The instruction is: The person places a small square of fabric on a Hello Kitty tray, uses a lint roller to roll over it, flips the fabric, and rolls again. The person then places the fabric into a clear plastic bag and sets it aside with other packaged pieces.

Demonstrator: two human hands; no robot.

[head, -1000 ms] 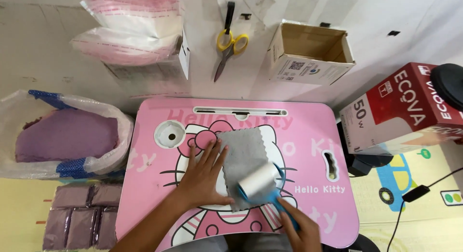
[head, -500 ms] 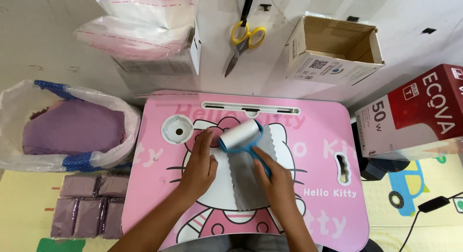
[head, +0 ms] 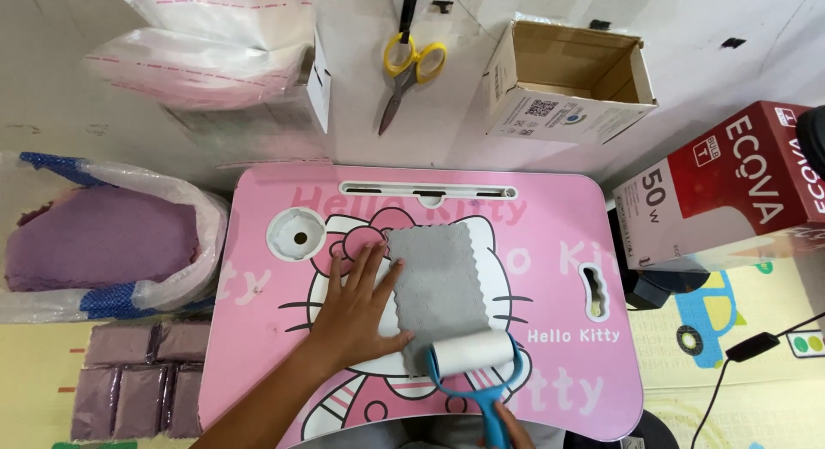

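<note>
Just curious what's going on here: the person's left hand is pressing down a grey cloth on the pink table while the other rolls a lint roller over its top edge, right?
Nearly. The head view shows the lint roller at the grey cloth's bottom edge, nearest the person, not the top. The left hand does press it onto the pink table.

Grey scalloped cloth (head: 436, 293) lies flat; white lint roller (head: 472, 355) apparently touching it.

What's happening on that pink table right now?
Left hand flat on grey cloth. Right hand holds lint roller at cloth's near end. Nothing blocking.
</note>
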